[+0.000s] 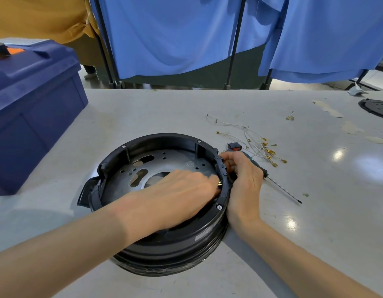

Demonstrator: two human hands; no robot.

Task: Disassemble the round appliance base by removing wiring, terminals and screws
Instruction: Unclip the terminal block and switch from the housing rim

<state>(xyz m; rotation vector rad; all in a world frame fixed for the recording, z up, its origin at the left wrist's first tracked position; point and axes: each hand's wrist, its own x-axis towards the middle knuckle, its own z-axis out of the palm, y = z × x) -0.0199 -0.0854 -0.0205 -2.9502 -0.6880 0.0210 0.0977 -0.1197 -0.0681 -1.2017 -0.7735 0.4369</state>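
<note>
A black round appliance base (164, 239) lies open side up on the grey table (143, 108), showing a perforated metal plate (164, 160) inside. My left hand (182, 188) reaches inside to the right wall, its fingertips at a small brass terminal (219, 184). My right hand (244, 179) curls over the right rim from outside, fingers on a black ribbed part (222, 166) of the rim. A hex screw (219, 207) sits in the rim just below. Removed white wires with brass terminals (257, 145) and a black rocker switch (234, 146) lie right of the base.
A screwdriver (283, 189) lies on the table behind my right hand, tip pointing right. A large blue lidded box (31, 108) stands at the left. Another black round part (377, 107) sits at the far right edge. Blue curtains (175, 35) hang behind the table.
</note>
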